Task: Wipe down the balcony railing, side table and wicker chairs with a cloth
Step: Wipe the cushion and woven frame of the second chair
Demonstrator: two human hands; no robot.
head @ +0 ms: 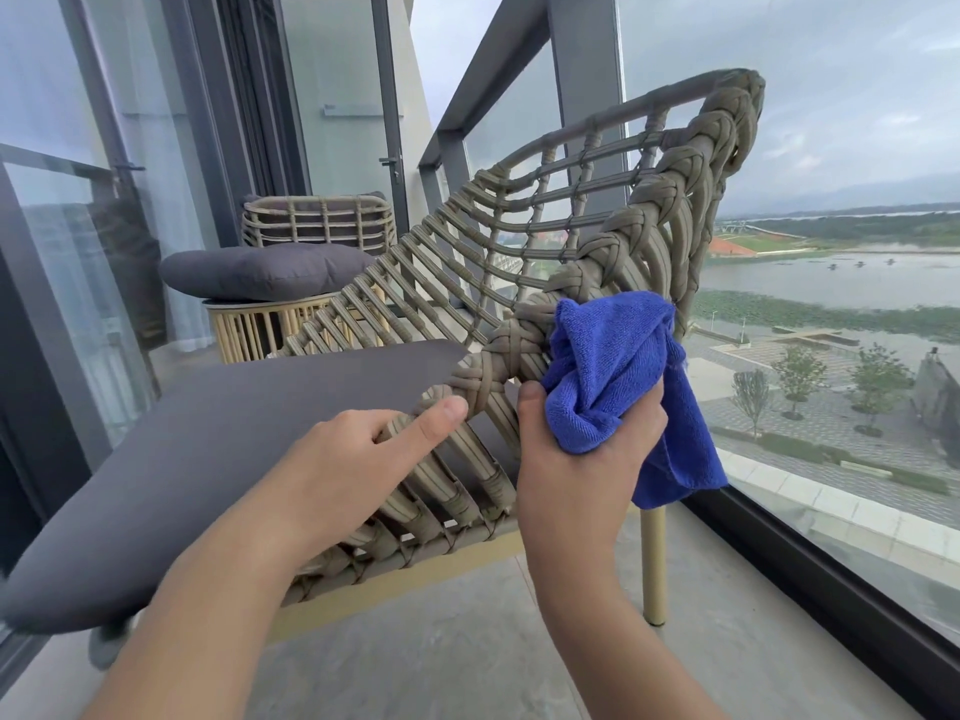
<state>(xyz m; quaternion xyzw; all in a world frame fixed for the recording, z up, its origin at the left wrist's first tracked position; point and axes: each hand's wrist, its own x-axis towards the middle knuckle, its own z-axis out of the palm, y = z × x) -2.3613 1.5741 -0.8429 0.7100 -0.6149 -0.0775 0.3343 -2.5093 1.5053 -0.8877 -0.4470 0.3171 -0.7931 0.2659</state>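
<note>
A tan wicker chair (524, 241) stands in front of me with a grey seat cushion (218, 449). My right hand (582, 470) grips a bunched blue cloth (618, 371) pressed against the braided rim of the chair's arm. My left hand (358, 459) holds the lower part of that rim, thumb on top and fingers curled under the weave. A second wicker chair (317, 220) stands at the far end. The round side table (260, 324) sits between the chairs with a grey cushion (265, 270) on it. The grey railing (498, 59) runs along the glass on the right.
Glass balustrade panels (831, 356) close the right side, with a dark sill at floor level. Sliding glass doors (78, 252) line the left. The grey floor (441, 641) lies open below my arms. A chair leg (653, 563) stands near the sill.
</note>
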